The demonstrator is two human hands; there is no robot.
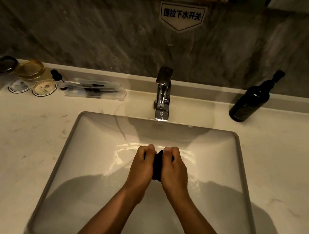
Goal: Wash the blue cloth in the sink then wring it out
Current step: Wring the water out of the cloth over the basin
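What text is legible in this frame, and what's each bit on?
"提拉下水开关": white sign on the marble backsplash above the faucet.
Two round coasters on the counter's left: print too small to read.
Dark pump bottle: label print blurred, unreadable.
Clear sachets: dark markings, unreadable.

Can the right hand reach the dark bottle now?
Probably not at once: the right hand grips the blue cloth together with the left hand. Otherwise the path to the dark bottle looks free.
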